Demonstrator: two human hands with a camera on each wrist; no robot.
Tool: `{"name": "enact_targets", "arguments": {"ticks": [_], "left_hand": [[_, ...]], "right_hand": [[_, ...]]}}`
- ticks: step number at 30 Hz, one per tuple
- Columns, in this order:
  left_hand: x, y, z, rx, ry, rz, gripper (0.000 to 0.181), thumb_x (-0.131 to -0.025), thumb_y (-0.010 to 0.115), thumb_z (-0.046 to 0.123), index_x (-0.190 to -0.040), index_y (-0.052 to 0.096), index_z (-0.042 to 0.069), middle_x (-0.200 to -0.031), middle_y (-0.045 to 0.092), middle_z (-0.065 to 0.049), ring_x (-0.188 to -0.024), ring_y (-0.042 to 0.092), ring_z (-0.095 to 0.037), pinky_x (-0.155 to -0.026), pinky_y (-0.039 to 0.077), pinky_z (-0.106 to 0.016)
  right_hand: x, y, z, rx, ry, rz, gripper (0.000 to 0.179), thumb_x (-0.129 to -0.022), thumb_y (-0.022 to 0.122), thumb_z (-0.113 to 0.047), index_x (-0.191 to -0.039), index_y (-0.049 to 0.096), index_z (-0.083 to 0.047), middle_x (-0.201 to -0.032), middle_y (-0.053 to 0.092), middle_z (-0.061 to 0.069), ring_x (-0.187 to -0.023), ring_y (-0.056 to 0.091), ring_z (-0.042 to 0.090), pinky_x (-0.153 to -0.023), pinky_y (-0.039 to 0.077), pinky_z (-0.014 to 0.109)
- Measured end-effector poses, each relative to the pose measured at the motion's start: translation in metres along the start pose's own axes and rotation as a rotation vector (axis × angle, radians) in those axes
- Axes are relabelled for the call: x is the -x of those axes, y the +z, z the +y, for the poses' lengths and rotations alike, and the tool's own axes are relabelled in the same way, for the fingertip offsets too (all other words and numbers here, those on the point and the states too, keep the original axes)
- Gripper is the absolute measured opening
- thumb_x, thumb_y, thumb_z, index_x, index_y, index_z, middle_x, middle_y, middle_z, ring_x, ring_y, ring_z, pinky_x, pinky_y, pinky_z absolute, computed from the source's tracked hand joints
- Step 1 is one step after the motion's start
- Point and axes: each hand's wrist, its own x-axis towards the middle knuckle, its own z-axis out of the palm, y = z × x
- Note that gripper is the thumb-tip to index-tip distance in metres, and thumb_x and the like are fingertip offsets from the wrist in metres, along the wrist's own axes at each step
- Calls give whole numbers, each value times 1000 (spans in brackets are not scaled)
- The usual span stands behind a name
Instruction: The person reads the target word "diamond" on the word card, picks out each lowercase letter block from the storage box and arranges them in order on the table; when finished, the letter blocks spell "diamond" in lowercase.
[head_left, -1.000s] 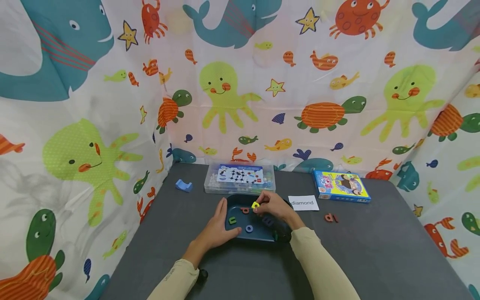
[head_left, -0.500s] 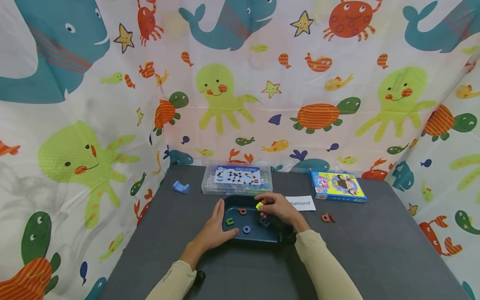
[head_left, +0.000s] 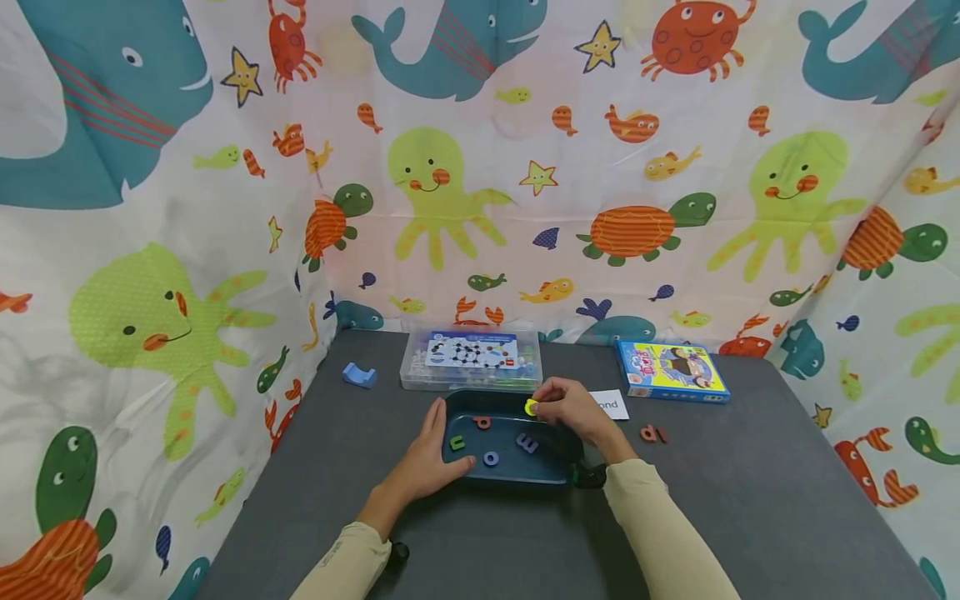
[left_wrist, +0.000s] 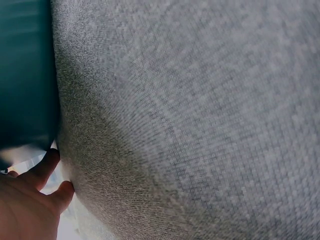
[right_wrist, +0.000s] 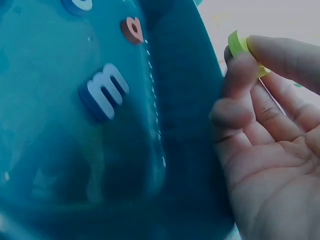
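Observation:
A dark teal tray sits in front of me. My left hand rests against its left side, fingers straight and thumb at the front rim. Between thumb and fingertips, my right hand pinches a small yellow letter over the tray's back right part; fingers partly cover it. Inside the tray lie a purple-blue m, an orange letter, a green n and a blue o. The right wrist view shows the m close to the pinched yellow letter.
Behind the tray stands a clear plastic case. A white card, partly hidden by my right hand, lies to the right, with two orange pieces near it. A blue and yellow box lies farther back; a light blue block sits at left.
My right hand has moved right across the tray with the yellow letter, uncovering the m and covering more of the card. The left hand stays at the tray. The head view has shifted slightly.

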Motion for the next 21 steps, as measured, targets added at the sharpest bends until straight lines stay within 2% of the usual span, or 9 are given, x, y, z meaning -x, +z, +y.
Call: {"name": "enact_targets", "arguments": {"ticks": [4, 8, 11, 16, 21], "left_hand": [[0, 1, 0, 9, 0, 8, 115, -95, 76, 49, -173, 2, 9, -180, -4, -7, -157, 27, -42, -118, 31, -69], [0, 0, 1, 9, 4, 10, 115, -95, 77, 48, -173, 2, 10, -180, -3, -8, -157, 27, -43, -118, 31, -69], [-1, 0, 1, 2, 6, 10, 115, -95, 76, 49, -173, 1, 11, -180, -3, -9, -157, 27, -43, -118, 31, -69], [-1, 1, -1, -3, 2, 8, 115, -96, 76, 49, -173, 2, 10, -180, -4, -7, -158, 26, -42, -119, 30, -69], [-1, 2, 0, -14, -7, 3, 115, -95, 76, 50, -173, 2, 10, -180, -4, -7, -158, 26, -42, -119, 31, -69]], "right_hand": [[5, -11, 1, -47, -14, 12, 18, -100, 76, -6, -109, 66, 6, -100, 74, 19, -88, 72, 38, -78, 61, 37], [11, -23, 3, -65, -27, 39, 24, -101, 74, -6, -119, 66, 8, -106, 71, 22, -89, 74, 31, -81, 62, 35], [17, -32, 4, -70, -35, 62, 30, -102, 72, -6, -127, 66, 9, -111, 70, 25, -92, 74, 32, -85, 62, 39], [27, -45, 9, -52, -46, 122, 34, -103, 72, -8, -131, 67, 10, -114, 71, 26, -96, 74, 33, -91, 61, 44], [38, -59, 17, -19, -51, 199, 34, -104, 72, -11, -131, 68, 10, -117, 72, 24, -99, 72, 38, -89, 61, 39]]}}
